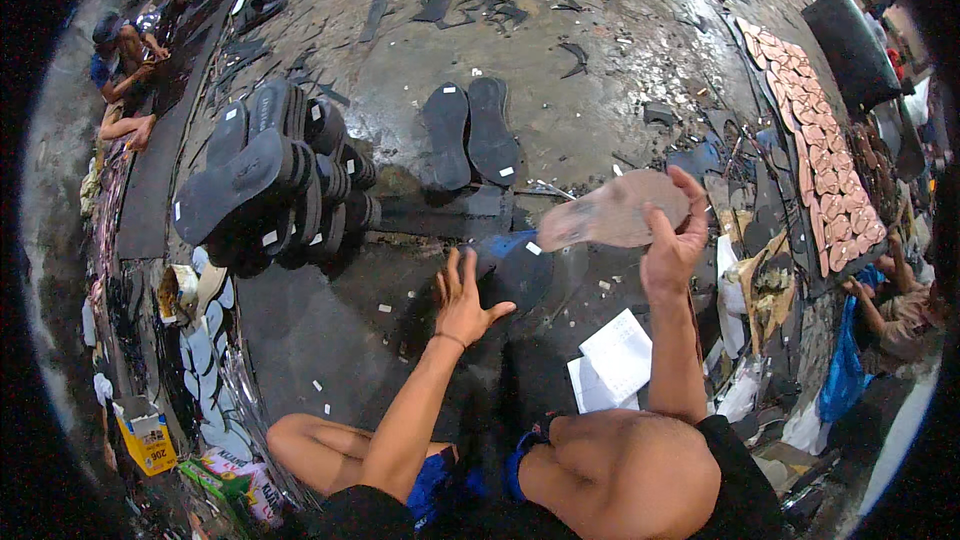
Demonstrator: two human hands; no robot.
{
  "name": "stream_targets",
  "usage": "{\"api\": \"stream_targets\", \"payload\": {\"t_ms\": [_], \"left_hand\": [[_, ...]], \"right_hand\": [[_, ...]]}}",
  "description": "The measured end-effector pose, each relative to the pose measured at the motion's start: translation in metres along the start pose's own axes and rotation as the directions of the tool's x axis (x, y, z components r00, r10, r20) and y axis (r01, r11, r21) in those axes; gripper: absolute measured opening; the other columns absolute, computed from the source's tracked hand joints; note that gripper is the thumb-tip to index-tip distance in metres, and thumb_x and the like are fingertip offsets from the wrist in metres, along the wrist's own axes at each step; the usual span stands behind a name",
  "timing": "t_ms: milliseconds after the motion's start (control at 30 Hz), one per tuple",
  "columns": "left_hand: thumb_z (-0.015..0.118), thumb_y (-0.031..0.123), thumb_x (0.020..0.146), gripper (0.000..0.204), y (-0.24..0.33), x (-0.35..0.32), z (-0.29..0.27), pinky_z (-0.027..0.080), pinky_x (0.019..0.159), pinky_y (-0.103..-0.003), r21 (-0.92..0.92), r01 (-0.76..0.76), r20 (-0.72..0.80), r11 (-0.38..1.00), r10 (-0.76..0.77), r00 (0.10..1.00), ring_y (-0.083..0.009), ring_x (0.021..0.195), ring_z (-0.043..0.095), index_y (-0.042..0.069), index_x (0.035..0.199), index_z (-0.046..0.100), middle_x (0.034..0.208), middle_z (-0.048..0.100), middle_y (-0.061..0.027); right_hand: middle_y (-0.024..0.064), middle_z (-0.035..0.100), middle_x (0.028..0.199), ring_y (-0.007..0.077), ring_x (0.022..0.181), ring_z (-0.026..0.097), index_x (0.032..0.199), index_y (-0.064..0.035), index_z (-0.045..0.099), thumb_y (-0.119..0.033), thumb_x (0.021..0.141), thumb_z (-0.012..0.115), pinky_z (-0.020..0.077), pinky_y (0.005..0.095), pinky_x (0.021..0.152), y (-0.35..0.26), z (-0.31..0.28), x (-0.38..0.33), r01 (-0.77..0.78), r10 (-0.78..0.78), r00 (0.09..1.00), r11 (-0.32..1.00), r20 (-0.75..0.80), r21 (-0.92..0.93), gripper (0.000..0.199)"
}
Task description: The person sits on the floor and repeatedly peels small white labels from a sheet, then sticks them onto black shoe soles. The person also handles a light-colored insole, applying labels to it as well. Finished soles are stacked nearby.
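Observation:
My right hand [672, 245] is raised and grips a pale, brownish, see-through sole template [608, 212] by its wide end, thumb on the face and fingers at the edge. Below the template's narrow tip lies a dark sole [527, 275] with a bluish patch and a small white sticker. My left hand [465, 302] is open, fingers spread, at the left edge of this sole; whether it touches the sole I cannot tell. Two black soles [468, 135] with white stickers lie side by side farther off. To their left, a pile of thick black soles [270, 175] is stacked up.
White papers [617, 360] lie by my right knee. Pink sole-shaped pieces [815, 140] cover a board at the right. Grey cut-out scraps [210, 360] and a yellow box [147, 437] are at the left. Black offcuts litter the far floor. Other people sit at far left and right.

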State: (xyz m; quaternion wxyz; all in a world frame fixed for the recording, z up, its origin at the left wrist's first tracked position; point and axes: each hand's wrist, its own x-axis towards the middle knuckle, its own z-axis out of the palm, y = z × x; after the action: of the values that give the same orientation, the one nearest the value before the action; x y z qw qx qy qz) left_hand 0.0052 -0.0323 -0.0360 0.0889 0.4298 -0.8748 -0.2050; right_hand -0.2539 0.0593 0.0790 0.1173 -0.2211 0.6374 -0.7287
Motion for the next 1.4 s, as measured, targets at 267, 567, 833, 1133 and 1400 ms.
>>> {"api": "stream_targets", "payload": {"t_ms": [267, 567, 833, 1133, 1400], "left_hand": [[0.065, 0.008, 0.093, 0.032, 0.02, -0.012, -0.09, 0.051, 0.097, -0.042, -0.56, 0.17, 0.228, 0.811, -0.047, 0.972, -0.0358, 0.116, 0.063, 0.005, 0.125, 0.063, 0.125, 0.065, -0.0199], [0.08, 0.024, 0.081, 0.049, -0.015, -0.081, -0.006, 0.044, 0.104, -0.047, -0.173, -0.148, 0.025, 0.974, 0.154, 0.988, -0.0366, 0.128, 0.049, 0.008, 0.125, 0.065, 0.141, 0.055, -0.0169], [0.08, 0.024, 0.08, 0.051, -0.021, -0.077, 0.001, 0.046, 0.102, -0.046, -0.176, -0.167, 0.01, 0.97, 0.171, 0.985, -0.0368, 0.122, 0.052, 0.009, 0.126, 0.065, 0.141, 0.055, -0.0169], [0.082, 0.021, 0.078, 0.053, -0.021, -0.075, -0.003, 0.045, 0.105, -0.047, -0.238, -0.131, 0.062, 0.962, 0.15, 0.987, -0.0379, 0.123, 0.051, 0.007, 0.126, 0.064, 0.138, 0.055, -0.0195], [0.08, 0.021, 0.081, 0.056, -0.022, -0.079, 0.005, 0.044, 0.108, -0.046, -0.182, -0.122, 0.106, 0.976, 0.143, 0.984, -0.0405, 0.126, 0.05, 0.0, 0.128, 0.058, 0.141, 0.052, -0.022]], "right_hand": [[0.0047, 0.067, 0.097, 0.0212, 0.09, 0.064, 0.114, -0.0052, 0.063, -0.018, 0.099, 0.064, 0.0524, 0.0362, 0.08, 0.122, 0.024, -0.026, -0.319, 0.403, 0.874, 0.898, 0.272, -0.303, 0.02], [0.0169, 0.065, 0.104, 0.0392, 0.094, 0.066, 0.11, -0.0058, 0.071, -0.019, 0.093, 0.07, 0.0531, 0.0465, 0.081, 0.129, 0.03, -0.064, 0.216, 0.176, 0.874, 0.693, 0.453, -0.687, 0.022], [0.0161, 0.065, 0.096, 0.0351, 0.092, 0.066, 0.104, -0.0039, 0.072, -0.017, 0.093, 0.069, 0.0521, 0.043, 0.08, 0.14, 0.028, -0.047, 0.211, 0.174, 0.874, 0.706, 0.455, -0.676, 0.017], [0.0195, 0.071, 0.093, 0.0414, 0.087, 0.07, 0.105, -0.0019, 0.059, -0.015, 0.097, 0.064, 0.0539, 0.0466, 0.075, 0.111, 0.043, -0.063, -0.026, 0.261, 0.861, 0.88, 0.436, -0.475, 0.017], [0.02, 0.07, 0.093, 0.0416, 0.087, 0.069, 0.103, -0.0065, 0.065, -0.019, 0.094, 0.066, 0.0545, 0.0472, 0.075, 0.096, 0.067, -0.129, 0.135, 0.33, 0.681, 0.821, 0.654, -0.554, 0.016]]}}
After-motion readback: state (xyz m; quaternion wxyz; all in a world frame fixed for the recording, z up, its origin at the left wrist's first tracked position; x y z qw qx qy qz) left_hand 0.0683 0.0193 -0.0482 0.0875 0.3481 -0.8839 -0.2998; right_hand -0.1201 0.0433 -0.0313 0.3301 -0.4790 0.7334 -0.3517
